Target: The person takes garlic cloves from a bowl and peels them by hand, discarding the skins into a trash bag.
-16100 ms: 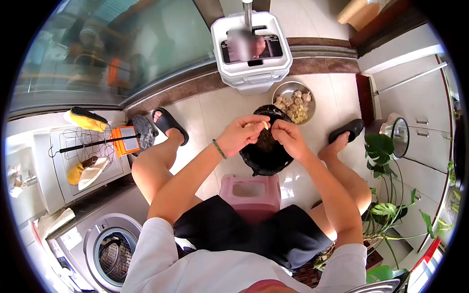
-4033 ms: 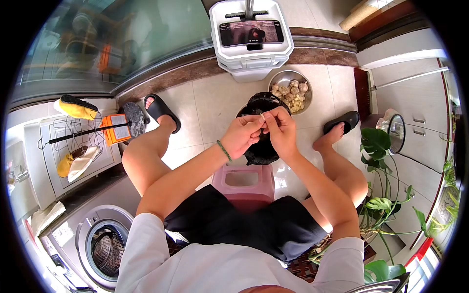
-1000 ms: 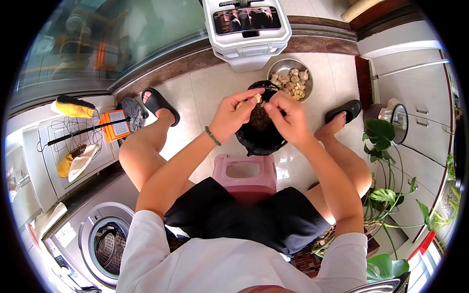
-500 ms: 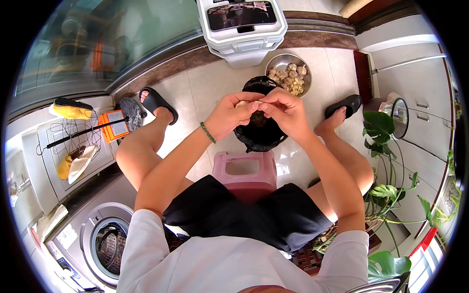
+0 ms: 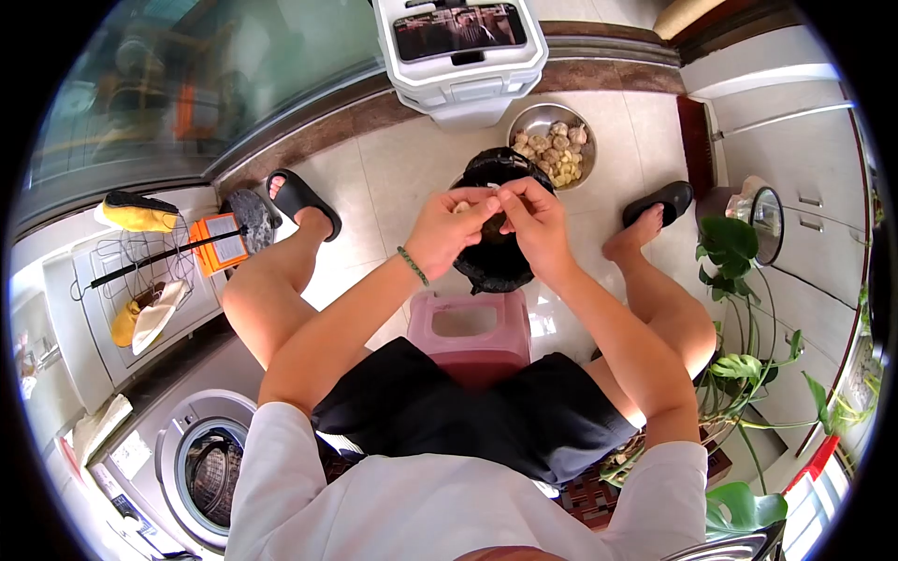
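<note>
Over a bin (image 5: 496, 271) lined with a black bag, my left hand (image 5: 447, 229) and my right hand (image 5: 538, 224) meet at the fingertips. Both are closed in a pinch on a small whitish garlic clove, mostly covered by the fingers. Another pale piece of garlic (image 5: 461, 207) shows in the curl of my left hand. Beyond the bin, a metal bowl (image 5: 590, 168) on the floor holds whole garlic bulbs (image 5: 561, 136) and peeled cloves (image 5: 566, 174).
A pink stool (image 5: 468, 346) stands between my knees and the bin. Past the bin is a light grey box (image 5: 468, 89) with a phone (image 5: 458, 33) on top. A washing machine (image 5: 201, 458) is at left, a leafy plant (image 5: 739, 365) at right.
Both hands have shifted slightly, with the fingertips still together; the left wrist has moved a little right and down. The picture on the phone has changed.
</note>
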{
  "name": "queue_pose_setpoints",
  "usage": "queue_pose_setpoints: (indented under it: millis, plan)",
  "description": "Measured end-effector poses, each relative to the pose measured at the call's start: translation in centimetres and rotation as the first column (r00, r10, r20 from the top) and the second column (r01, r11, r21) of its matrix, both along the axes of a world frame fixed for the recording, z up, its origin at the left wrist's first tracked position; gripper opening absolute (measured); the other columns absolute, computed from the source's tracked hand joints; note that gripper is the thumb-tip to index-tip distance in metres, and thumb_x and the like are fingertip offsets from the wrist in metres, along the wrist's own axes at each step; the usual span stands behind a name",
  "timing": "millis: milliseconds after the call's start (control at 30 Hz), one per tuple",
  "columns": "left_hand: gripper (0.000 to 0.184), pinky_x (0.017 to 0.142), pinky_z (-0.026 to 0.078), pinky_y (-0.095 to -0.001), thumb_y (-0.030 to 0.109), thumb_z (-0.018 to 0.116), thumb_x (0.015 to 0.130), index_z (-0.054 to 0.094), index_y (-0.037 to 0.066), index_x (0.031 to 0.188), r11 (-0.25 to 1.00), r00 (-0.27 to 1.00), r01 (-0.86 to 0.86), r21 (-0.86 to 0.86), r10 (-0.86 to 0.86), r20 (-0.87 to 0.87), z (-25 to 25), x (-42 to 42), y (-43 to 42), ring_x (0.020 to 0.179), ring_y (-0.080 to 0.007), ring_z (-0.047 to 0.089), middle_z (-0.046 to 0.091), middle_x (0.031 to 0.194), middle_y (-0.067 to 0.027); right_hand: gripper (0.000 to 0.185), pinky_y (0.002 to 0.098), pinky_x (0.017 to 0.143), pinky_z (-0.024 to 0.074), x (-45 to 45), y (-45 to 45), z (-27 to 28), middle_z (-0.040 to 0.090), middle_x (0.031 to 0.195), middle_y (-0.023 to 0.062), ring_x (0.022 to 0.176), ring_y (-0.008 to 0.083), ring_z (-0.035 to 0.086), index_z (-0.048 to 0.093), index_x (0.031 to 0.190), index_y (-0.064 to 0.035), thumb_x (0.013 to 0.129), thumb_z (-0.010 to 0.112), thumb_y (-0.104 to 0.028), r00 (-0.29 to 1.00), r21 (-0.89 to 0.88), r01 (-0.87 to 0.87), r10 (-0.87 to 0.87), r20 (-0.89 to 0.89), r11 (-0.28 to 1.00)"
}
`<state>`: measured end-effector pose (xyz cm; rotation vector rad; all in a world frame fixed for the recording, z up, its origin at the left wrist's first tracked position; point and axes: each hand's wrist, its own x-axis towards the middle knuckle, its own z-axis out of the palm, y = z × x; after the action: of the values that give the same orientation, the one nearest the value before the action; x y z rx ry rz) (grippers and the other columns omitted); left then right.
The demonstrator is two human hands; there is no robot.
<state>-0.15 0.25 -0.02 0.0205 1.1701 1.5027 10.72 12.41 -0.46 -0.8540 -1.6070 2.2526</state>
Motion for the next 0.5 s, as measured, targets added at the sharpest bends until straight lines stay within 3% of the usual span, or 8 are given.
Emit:
queue_pose_setpoints:
  millis: [33, 133, 267, 333, 467, 500]
  plan:
    - [0.028, 0.052, 0.032, -0.0204, 0.021, 0.073, 0.089, 0.067, 0.001, 0.106, 1.0, 0.996, -0.017, -0.011, 0.018, 0.087, 0.1, -0.2, -0.1, 0.06, -0.0028, 0.039, 0.052, 0.075, 0.0055, 0.011, 0.021, 0.059, 0.0471, -0.1, 0.0, -0.1, 0.06, 0.08, -0.0032, 0.065, 0.0036, 0.053, 0.063, 0.094, -0.0057, 0.097, 0.059, -0.016, 1.0, 0.004, -0.004, 0.004, -0.01, 1.0]
    - [0.026, 0.051, 0.03, -0.0209, 0.022, 0.073, 0.088, 0.067, 0.001, 0.102, 0.999, 0.998, -0.011, -0.041, 0.014, 0.062, 0.3, -0.3, -0.1, 0.058, -0.003, 0.036, 0.049, 0.071, 0.0067, 0.012, 0.0196, 0.057, 0.049, -0.3, 0.2, -0.3, 0.065, 0.082, 0.0003, 0.073, 0.005, 0.061, 0.064, 0.091, -0.0038, 0.095, 0.062, -0.015, 0.999, 0.064, -0.01, 0.012, -0.035, 0.998]
    - [0.022, 0.052, 0.032, -0.0202, 0.02, 0.073, 0.088, 0.068, 0.001, 0.098, 0.999, 0.999, -0.035, -0.026, 0.035, 0.038, -0.1, 0.1, -0.3, 0.059, -0.0031, 0.04, 0.053, 0.071, 0.0056, 0.015, 0.0199, 0.057, 0.0495, 0.0, 0.9, -0.5, 0.063, 0.079, 0.0012, 0.068, 0.0051, 0.059, 0.063, 0.091, -0.0022, 0.095, 0.062, -0.016, 0.998, -0.058, -0.047, 0.049, 0.031, 0.997]
    - [0.019, 0.053, 0.035, -0.0192, 0.018, 0.073, 0.088, 0.068, 0.001, 0.096, 1.0, 0.993, 0.014, -0.018, -0.016, -0.113, 0.2, 0.0, -0.5, 0.061, -0.0031, 0.044, 0.06, 0.075, 0.0026, 0.016, 0.0204, 0.057, 0.0498, 0.0, 0.8, -0.7, 0.063, 0.078, 0.0012, 0.067, 0.005, 0.058, 0.062, 0.091, -0.0019, 0.096, 0.061, -0.017, 0.995, -0.087, -0.096, 0.098, 0.011, 0.992]
    - [0.016, 0.055, 0.039, -0.0187, 0.015, 0.071, 0.089, 0.067, 0.001, 0.096, 1.0, 0.978, 0.025, 0.001, -0.024, -0.206, -0.2, 0.4, -0.6, 0.062, -0.0032, 0.048, 0.064, 0.08, -0.0004, 0.023, 0.0227, 0.06, 0.0516, 0.0, 0.5, -1.1, 0.058, 0.073, -0.0003, 0.064, 0.0053, 0.056, 0.058, 0.09, -0.0031, 0.1, 0.053, -0.023, 0.991, -0.09, -0.13, 0.132, 0.024, 0.987]
    - [0.015, 0.056, 0.039, -0.0181, 0.015, 0.069, 0.091, 0.068, 0.001, 0.097, 0.997, 0.95, 0.027, 0.066, -0.004, -0.313, -0.5, 0.6, -0.5, 0.063, -0.003, 0.048, 0.063, 0.08, 0.0009, 0.027, 0.0239, 0.062, 0.0528, 0.0, 0.3, -0.7, 0.057, 0.073, -0.0004, 0.064, 0.0056, 0.055, 0.056, 0.09, -0.004, 0.102, 0.05, -0.027, 0.988, -0.115, -0.145, 0.15, 0.032, 0.983]
